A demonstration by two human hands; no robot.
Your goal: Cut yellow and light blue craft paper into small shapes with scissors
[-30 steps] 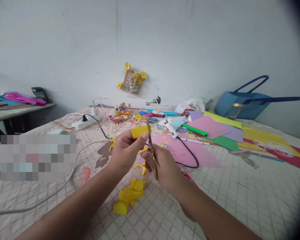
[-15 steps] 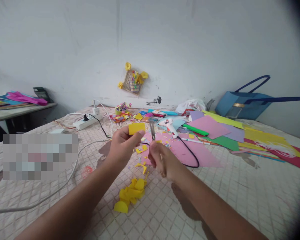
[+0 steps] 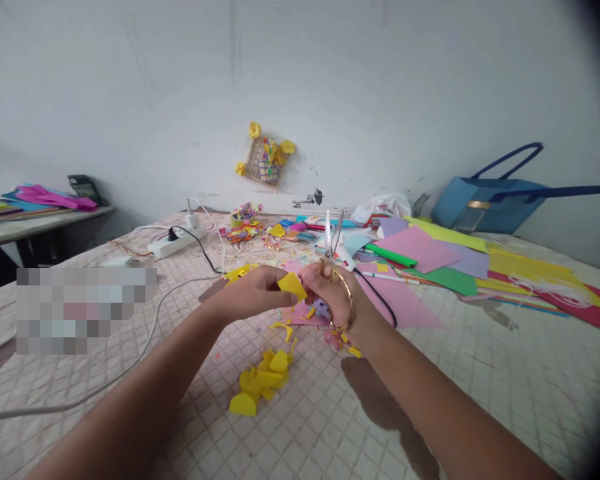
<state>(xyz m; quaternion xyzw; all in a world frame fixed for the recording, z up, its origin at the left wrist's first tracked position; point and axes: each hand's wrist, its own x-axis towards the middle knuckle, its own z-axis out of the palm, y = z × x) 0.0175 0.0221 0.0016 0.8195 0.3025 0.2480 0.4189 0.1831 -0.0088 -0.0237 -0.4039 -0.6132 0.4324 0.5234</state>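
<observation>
Pinching a small yellow paper piece (image 3: 291,287): left hand (image 3: 255,292), thumb along its lower edge, the other fingers curled behind, no visible gap at the grip. Right hand (image 3: 333,293) is curled with the gold-handled scissors (image 3: 329,233) hooked in it: one gold loop sits out over the back of the hand, blades point up and away, spread in a narrow V. Right fingertips are up against the paper's right corner; can't tell if they grip it or just touch.

Paper is mid-view, held above the table cloth (image 3: 305,433), tilted, a corner up. Yellow cut pieces (image 3: 263,380) lie in a heap below on the near side. Glue gun (image 3: 347,259) is behind the scissors, partly covered; pink sheet (image 3: 405,303) beyond the right hand.

Vs half a second ago: hands were apart, now they meet at the paper. Paper has dropped a bit, shifted right and rotated from near level. Blades looked together then, now apart. Scissors have swung round to the right; heap looks unchanged.
</observation>
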